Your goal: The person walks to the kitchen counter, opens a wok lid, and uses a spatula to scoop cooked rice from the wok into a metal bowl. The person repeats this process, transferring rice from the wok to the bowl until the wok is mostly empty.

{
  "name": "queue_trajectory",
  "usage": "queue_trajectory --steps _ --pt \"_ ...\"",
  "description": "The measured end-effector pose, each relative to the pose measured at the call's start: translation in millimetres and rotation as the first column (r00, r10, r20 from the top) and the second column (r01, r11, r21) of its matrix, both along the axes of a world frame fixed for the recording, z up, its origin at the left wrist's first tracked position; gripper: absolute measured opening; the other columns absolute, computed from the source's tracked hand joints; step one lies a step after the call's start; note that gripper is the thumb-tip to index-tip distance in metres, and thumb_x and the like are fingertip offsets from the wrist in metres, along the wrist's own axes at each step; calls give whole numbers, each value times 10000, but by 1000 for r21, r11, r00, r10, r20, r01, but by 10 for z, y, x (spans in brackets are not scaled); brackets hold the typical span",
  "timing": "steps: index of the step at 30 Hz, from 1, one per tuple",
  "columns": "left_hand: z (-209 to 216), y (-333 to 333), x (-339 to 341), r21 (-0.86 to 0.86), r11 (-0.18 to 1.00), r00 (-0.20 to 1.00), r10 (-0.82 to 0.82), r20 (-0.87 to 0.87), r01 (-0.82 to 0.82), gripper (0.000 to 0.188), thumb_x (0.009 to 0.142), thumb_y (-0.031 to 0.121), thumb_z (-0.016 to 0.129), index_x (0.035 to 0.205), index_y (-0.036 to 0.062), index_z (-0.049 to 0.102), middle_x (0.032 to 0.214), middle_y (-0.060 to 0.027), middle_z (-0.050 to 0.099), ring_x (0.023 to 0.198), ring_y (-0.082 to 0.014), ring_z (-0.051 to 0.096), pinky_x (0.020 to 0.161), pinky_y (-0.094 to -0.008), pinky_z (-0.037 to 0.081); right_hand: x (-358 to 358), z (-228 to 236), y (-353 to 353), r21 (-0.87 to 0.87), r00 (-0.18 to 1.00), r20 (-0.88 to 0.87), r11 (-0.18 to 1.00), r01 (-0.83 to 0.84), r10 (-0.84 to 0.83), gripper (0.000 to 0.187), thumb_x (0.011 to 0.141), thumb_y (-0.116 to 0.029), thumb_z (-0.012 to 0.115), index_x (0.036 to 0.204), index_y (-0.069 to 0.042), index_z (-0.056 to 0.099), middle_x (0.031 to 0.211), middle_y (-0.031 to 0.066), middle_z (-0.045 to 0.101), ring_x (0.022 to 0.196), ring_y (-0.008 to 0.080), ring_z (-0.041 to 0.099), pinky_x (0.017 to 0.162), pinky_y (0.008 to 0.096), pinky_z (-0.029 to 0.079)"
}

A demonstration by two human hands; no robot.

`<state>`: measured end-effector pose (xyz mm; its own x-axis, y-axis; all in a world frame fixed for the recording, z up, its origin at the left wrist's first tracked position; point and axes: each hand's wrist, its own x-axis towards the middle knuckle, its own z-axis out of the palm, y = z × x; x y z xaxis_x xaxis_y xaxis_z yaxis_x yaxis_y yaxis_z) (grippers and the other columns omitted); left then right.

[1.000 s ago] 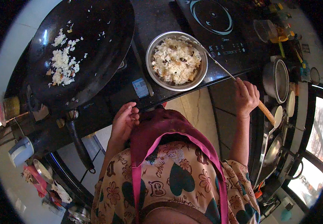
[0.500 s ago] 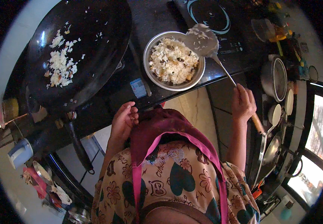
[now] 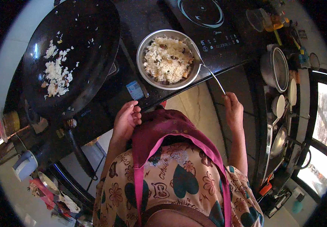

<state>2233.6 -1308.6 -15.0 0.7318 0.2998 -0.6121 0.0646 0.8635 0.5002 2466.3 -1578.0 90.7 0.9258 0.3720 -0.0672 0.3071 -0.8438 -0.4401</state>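
Observation:
My right hand [image 3: 233,109] is closed round the handle of a metal wok spatula [image 3: 215,78]. Its shaft slants up to the right rim of a steel bowl [image 3: 141,68], where the blade shows nearly edge-on. Cooked rice [image 3: 167,59] with dark and brown bits fills the bowl, which stands by the counter's front edge. My left hand [image 3: 127,118] hovers at that edge, below the bowl, its fingers loosely bent and nothing visible in them. At the left, a large black wok [image 3: 91,72] has a leftover patch of rice on its bottom.
An induction cooktop [image 3: 222,32] lies behind and right of the bowl. The wok's long handle [image 3: 81,153] juts out over the counter edge towards me. A blue-and-white label [image 3: 135,90] is beside the bowl. Pots and ladles [image 3: 278,106] line the right side.
The spatula's blade has turned from flat, with rice grains on it, to nearly edge-on at the bowl's rim. My right hand has shifted slightly left. My left hand stays in place.

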Motion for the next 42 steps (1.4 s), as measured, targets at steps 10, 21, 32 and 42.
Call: queue_trajectory --steps 10,21,32,42 --pt "2 -19 -44 -18 1000 1000 19 -23 -20 221 939 208 499 1116 79 527 870 -29 573 696 -117 551 565 -262 451 -391 -114 177 44 995 71 996 -79 76 117 883 -151 566 942 -53 591 812 201 621 759 392 609 644 417 490" --pt "-52 -19 -62 -16 1000 1000 10 -6 -10 218 935 207 508 1113 85 536 868 -25 581 696 -113 558 558 -253 454 27 791 23 -410 639 650 898 -162 412 167 786 -142 650 952 -129 644 727 22 567 630 199 561 560 328 450" --pt "-41 10 -122 -55 998 1000 26 14 -25 214 939 199 499 1116 85 538 873 -32 581 704 -122 551 569 -262 459 -36 1026 449 -728 440 578 678 -103 687 304 739 -146 561 1039 -117 602 824 -7 529 736 164 520 626 310 419" --pt "-114 79 -322 -77 993 996 87 23 -85 213 940 189 493 1123 88 532 869 -32 577 698 -120 544 577 -257 454 -527 1213 893 -849 463 450 527 -42 763 112 728 -154 552 829 -106 554 734 0 488 699 155 516 578 294 414"
